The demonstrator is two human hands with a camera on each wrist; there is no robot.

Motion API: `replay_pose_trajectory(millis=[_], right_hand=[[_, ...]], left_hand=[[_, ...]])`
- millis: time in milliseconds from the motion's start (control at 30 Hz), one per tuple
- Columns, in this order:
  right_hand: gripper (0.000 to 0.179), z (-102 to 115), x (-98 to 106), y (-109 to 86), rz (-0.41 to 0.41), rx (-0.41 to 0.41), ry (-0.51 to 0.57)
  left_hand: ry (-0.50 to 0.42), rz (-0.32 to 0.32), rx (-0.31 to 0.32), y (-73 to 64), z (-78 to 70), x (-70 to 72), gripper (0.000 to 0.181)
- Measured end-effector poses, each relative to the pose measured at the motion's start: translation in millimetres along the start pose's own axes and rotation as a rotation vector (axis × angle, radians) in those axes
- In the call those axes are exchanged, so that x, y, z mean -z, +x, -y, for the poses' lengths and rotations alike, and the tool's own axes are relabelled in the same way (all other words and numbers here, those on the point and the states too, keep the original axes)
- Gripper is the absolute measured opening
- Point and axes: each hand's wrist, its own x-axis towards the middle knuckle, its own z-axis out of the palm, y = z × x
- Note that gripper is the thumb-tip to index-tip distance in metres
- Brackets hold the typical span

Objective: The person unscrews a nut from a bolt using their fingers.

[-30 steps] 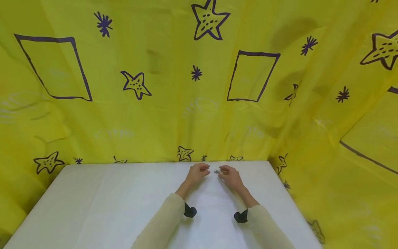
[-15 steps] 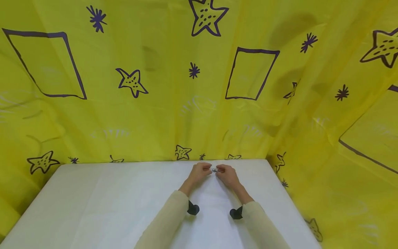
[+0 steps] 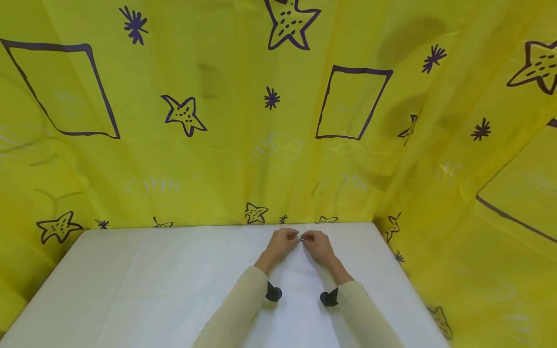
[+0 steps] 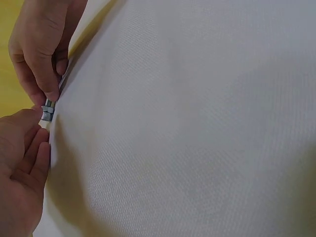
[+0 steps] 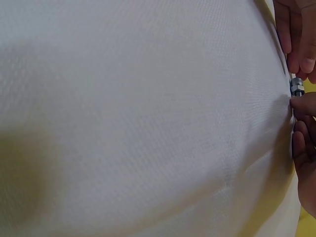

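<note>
A small metal bolt with a nut [image 5: 297, 87] sits between the two hands, just above the far edge of the white table [image 3: 183, 280]. My right hand [image 3: 319, 245] pinches its threaded end between thumb and fingers. From the other side my left hand [image 3: 280, 243] brings curled thumb and fingertips to the bolt's head end, touching it. In the left wrist view the left hand [image 4: 19, 168] lies below the bolt [image 4: 48, 111] and the right hand [image 4: 42, 44] above it. The fingers partly hide the bolt.
A yellow curtain [image 3: 217, 159] printed with stars and frames hangs behind the table and along its right side. Black wrist mounts [image 3: 273, 293] stick out from the light sleeves [image 3: 237, 309].
The hands have come together over the second: the gap between the left fingertips and the bolt has closed. The right hand keeps its pinch. The head view has shifted slightly.
</note>
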Motion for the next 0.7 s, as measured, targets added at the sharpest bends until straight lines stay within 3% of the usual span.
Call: replay_pose_trajectory(millis=[200,467,700], right_hand=[[0.012,-0.5,-0.5,-2.1,-0.001,0.031,0.020],[0.014,1.2,-3.0,-4.3,0.020,0.028,0.088],[0.015,0.3,-2.5,-4.9,0.022,-0.007,0.149]], left_hand=[[-0.010,-0.031,0.002,-1.5,2.2,-1.2,0.022],[0.020,-0.102,-0.060,-1.6,7.8,-0.5,0.007],[-0.065,-0.106,-0.041,-2.4,11.9,0.7,0.004]])
